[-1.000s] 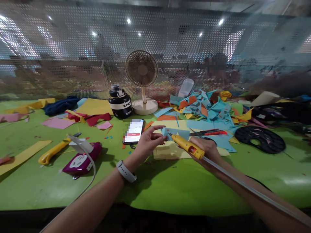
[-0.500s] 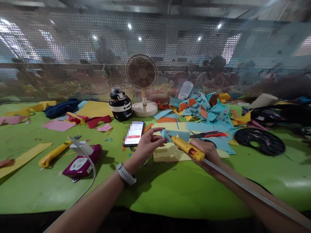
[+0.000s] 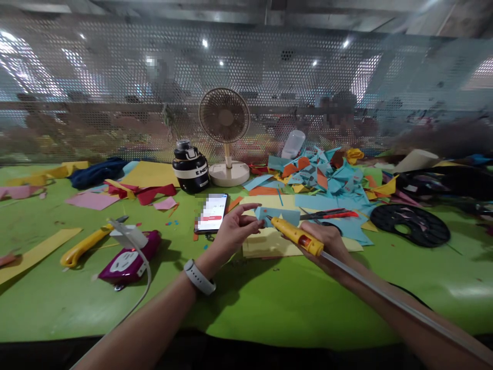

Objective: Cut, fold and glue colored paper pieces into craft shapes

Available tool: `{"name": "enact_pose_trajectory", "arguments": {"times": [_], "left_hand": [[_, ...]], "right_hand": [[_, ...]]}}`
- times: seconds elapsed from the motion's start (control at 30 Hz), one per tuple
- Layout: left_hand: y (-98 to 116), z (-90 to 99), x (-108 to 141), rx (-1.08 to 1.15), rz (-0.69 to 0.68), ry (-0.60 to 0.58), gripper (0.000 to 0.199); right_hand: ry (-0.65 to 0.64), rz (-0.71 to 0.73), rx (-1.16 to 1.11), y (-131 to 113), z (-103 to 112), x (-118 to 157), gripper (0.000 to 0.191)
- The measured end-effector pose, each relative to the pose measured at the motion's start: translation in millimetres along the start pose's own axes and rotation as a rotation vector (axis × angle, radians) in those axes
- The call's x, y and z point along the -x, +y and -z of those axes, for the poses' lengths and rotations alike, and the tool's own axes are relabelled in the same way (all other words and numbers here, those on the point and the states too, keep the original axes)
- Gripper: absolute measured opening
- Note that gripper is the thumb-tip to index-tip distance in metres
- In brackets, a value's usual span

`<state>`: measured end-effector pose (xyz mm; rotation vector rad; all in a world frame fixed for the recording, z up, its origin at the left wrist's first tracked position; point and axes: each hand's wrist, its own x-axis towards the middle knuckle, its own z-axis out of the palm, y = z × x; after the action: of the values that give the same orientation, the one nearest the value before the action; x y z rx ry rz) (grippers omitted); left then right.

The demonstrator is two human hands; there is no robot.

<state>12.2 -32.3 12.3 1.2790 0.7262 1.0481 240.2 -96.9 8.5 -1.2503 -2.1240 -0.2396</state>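
Note:
My left hand (image 3: 236, 226), with a pale watch strap on its wrist, pinches the left end of a folded light-blue paper piece (image 3: 284, 215) between thumb and fingers. A small pale-yellow point and an orange spot show on this piece. In my right hand (image 3: 326, 240) is a yellow glue gun (image 3: 296, 234), its dark nozzle at the paper near my left fingertips. Whether the nozzle touches the paper I cannot tell. Beneath both hands lie pale-yellow paper sheets (image 3: 265, 250). Red-and-black scissors (image 3: 341, 214) rest just behind the right hand.
A phone (image 3: 211, 213), a purple power strip (image 3: 127, 264) and a yellow-handled tool (image 3: 87, 245) lie leftward. Behind stand a black bottle (image 3: 190, 172) and a fan (image 3: 224, 115). Blue paper scraps (image 3: 339, 174) pile at the back right, near a black palette-shaped plate (image 3: 427, 226).

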Motion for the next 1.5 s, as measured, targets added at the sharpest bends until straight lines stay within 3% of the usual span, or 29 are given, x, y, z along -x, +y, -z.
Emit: {"name": "enact_pose_trajectory", "arguments": {"times": [1.5], "left_hand": [[2.1, 1.1, 0.0, -0.054, -0.027, 0.018, 0.057]], "right_hand": [[-0.014, -0.006, 0.023, 2.0, 4.9, -0.9, 0.019]]}}
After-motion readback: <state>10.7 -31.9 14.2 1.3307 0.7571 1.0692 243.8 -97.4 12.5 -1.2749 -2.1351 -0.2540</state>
